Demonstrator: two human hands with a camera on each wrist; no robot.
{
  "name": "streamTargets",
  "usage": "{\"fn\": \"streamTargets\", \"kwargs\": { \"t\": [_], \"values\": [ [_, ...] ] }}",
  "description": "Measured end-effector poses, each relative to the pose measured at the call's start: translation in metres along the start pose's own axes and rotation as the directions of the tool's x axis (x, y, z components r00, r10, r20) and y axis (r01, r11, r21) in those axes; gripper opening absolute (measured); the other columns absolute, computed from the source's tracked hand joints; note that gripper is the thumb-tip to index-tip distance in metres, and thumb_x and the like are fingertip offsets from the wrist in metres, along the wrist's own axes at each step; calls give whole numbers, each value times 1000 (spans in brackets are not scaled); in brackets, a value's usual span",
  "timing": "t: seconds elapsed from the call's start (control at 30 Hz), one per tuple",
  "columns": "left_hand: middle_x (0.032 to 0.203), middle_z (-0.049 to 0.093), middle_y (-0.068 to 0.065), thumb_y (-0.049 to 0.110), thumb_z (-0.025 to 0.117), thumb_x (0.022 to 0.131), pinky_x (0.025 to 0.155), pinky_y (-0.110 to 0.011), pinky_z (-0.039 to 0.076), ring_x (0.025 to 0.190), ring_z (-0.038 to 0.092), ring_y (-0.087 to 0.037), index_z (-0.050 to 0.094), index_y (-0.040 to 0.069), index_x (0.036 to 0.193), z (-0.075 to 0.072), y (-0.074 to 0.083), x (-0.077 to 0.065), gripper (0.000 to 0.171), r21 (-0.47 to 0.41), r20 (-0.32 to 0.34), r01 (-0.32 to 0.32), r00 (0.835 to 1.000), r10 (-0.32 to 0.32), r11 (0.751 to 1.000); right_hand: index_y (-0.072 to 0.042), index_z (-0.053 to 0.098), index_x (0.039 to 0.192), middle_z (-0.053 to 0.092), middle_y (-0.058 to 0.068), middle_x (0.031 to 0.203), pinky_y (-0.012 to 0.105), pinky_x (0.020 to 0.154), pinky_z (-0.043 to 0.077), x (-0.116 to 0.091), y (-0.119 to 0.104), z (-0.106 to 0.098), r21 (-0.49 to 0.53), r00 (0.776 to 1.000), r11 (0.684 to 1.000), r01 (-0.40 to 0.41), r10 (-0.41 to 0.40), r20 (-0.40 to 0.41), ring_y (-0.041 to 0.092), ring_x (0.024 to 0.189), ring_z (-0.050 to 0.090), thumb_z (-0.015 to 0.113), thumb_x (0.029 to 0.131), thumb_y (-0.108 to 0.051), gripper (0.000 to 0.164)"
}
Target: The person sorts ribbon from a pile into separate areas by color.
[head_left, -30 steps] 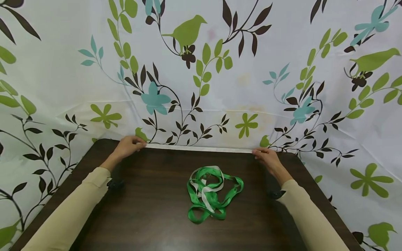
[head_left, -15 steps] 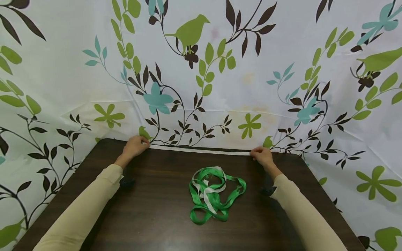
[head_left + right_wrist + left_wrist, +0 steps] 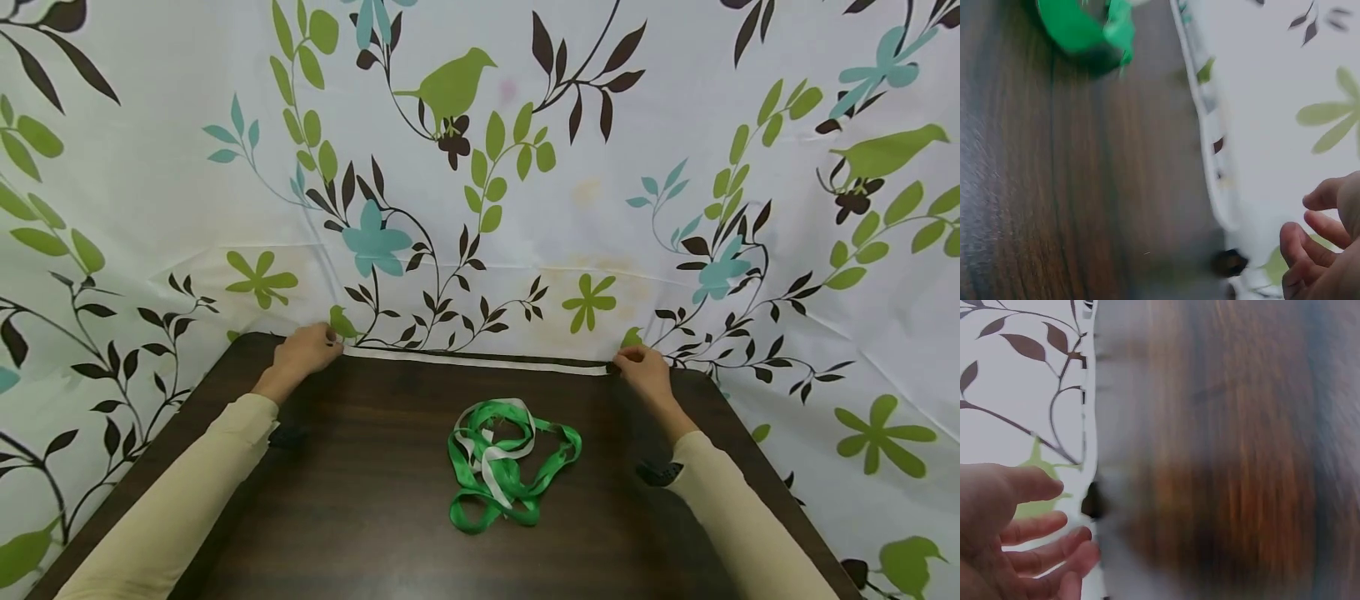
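Note:
A narrow white ribbon [image 3: 480,361] lies stretched along the far edge of the dark wooden table [image 3: 360,483]. My left hand [image 3: 306,350] is right at its left end; in the left wrist view the fingers [image 3: 1041,550] are spread and hold nothing. Just past the right end of the ribbon is my right hand [image 3: 647,375]. Its thumb and fingers [image 3: 1294,240] stand apart in the right wrist view, loosely bent, with nothing between them. A loose tangle of green and white ribbon [image 3: 513,479] lies in the middle of the table.
A white cloth [image 3: 525,192] printed with birds, leaves and flowers hangs behind the table and down both sides. Its lower part meets the table's far edge, close to the white ribbon. Both forearms in cream sleeves [image 3: 180,492] reach over the table.
The white ribbon has come slightly nearer, showing a dark strip of table behind it. Both hands have let go of its ends, and the right hand has shifted right, off the ribbon.

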State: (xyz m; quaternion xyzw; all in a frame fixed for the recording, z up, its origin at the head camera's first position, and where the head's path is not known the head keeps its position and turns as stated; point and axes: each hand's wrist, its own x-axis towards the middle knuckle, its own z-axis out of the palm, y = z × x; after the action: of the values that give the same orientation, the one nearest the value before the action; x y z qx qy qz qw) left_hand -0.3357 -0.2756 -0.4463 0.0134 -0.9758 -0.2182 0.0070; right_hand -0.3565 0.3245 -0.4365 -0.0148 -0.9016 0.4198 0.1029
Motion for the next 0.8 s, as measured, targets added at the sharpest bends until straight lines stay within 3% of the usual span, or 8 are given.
{"fn": "streamTargets", "kwargs": {
  "t": [0.17,0.3,0.4,0.6,0.8],
  "values": [
    [119,63,-27,31,56,102,75,-64,46,96,63,-45,55,-4,131,-15,9,-16,45,23,-63,-37,997,38,999,1,66,123,67,19,112,39,73,52,-23,-26,-14,-43,989,991,124,-120,91,35,89,68,61,104,-30,36],
    [110,68,-22,28,57,103,68,-59,49,87,66,-38,58,-4,129,-19,30,-39,41,-13,-129,-106,986,103,994,-3,69,120,70,14,107,43,73,52,-43,-50,-13,-46,966,973,226,-217,142,33,85,68,62,104,-31,33],
    [110,70,-19,29,57,103,66,-56,50,85,67,-34,61,1,128,-16,50,-52,38,-73,-138,-167,978,156,983,-8,70,117,71,11,104,43,72,52,-52,-64,-8,-35,952,965,261,-251,173,26,80,68,64,103,-34,31],
    [106,73,-11,29,60,103,70,-52,51,84,68,-27,67,7,120,6,94,-59,29,-192,-84,-259,965,247,946,-9,72,117,70,7,105,41,67,53,-67,-84,9,-9,924,950,313,-302,236,18,74,68,66,102,-35,31],
    [98,71,-3,25,65,102,72,-42,53,84,67,-19,70,8,113,49,126,-53,21,-291,11,-344,932,363,893,-13,73,116,71,3,100,40,65,53,-82,-95,35,59,928,954,293,-298,225,19,73,68,66,101,-38,30]
  ]
}}
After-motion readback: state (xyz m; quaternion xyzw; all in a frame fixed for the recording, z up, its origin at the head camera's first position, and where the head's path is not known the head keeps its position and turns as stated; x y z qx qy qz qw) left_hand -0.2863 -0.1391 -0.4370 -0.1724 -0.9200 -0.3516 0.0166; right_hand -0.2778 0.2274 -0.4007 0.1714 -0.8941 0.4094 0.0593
